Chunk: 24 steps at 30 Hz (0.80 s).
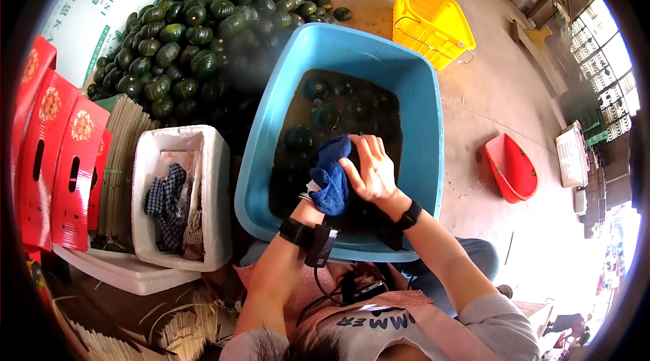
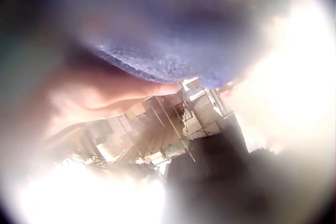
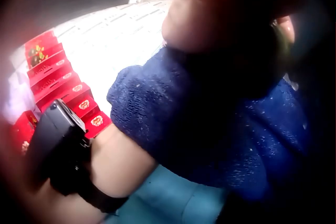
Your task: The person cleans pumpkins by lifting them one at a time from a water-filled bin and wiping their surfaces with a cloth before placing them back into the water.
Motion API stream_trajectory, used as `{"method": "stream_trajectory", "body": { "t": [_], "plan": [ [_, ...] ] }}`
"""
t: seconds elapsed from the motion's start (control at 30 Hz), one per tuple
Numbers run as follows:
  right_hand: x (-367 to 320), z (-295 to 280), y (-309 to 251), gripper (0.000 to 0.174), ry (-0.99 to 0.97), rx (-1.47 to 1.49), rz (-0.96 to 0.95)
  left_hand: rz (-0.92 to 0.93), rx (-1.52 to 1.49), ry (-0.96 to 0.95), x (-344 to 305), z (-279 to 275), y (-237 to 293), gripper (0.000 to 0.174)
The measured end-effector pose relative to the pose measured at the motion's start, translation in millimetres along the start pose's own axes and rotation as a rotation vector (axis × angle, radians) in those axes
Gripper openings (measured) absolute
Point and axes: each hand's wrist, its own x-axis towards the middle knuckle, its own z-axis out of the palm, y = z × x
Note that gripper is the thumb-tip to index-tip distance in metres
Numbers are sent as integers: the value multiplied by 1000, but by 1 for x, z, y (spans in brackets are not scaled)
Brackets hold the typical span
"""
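A blue terry cloth (image 1: 330,175) covers most of my left hand (image 1: 309,208), whose fingers are hidden beneath its folds. My right hand (image 1: 371,173) lies against the cloth's right side, back of the hand up, thumb along the fabric and fingers pointing forward. In the right wrist view the cloth (image 3: 152,103) wraps round the left hand, and a greenish patch shows beside a fingertip; I cannot tell what it is. Both hands are over a light-blue tub (image 1: 254,171) of murky water, where several dark green squashes (image 1: 326,116) lie partly under the surface.
A big heap of green squashes (image 1: 196,36) is at the back left. A white foam box (image 1: 218,192) with checked cloths stands left of the tub, beside red cartons (image 1: 64,151). A yellow crate (image 1: 433,19) and a red basin (image 1: 511,168) are on the right-hand floor.
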Motion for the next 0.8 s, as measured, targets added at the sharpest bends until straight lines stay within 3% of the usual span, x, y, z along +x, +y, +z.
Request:
{"method": "stream_trajectory", "body": {
  "t": [0.03, 0.07, 0.13, 0.17, 0.2, 0.27, 0.3, 0.33, 0.4, 0.53, 0.6, 0.63, 0.67, 0.73, 0.8],
  "plan": [
    [0, -2, 1, 61, -54, -36, 0, -66, -142, -95, 5, -8, 4, 19],
    [2, -5, 4, 61, -55, -37, -3, -64, -142, -92, 8, -13, 9, 19],
    [9, -11, 9, 75, 99, -88, -204, -360, 98, -296, 11, -23, 22, 28],
    [13, -16, 9, 87, 53, 34, -157, -465, -498, -137, 14, -17, 41, 37],
    [14, -21, 6, 99, 15, 164, -142, -227, -215, -92, 12, -22, 57, 44],
    [15, -24, 8, 108, 54, 456, -45, -358, -432, -167, 16, -26, 66, 55],
    [15, -30, 10, 112, 72, 469, 6, -358, -430, -168, 18, -28, 69, 55],
    [12, -30, 18, 108, 116, 489, 58, -337, -296, -196, 19, -29, 71, 60],
    [-4, -25, 29, 104, -82, 704, 207, -312, -165, -216, 17, -25, 63, 65],
    [-11, -28, 16, 96, -82, 399, 12, -313, -474, -37, -7, 2, 24, 60],
    [-8, -30, 10, 94, -92, 360, -39, -1049, -1479, 130, -1, 5, 10, 37],
    [-7, -32, 7, 92, -100, 323, -98, -905, -1281, 124, -2, 11, 13, 27],
    [-7, -34, 4, 92, -104, 326, -87, -917, -1282, 123, -5, 9, 14, 27],
    [-4, -39, 1, 89, -131, 314, -76, -311, -23, -140, -4, -1, 15, 31],
    [-3, -45, 1, 89, -141, 320, -68, -341, 68, -73, -2, -1, 25, 31]
  ]
}}
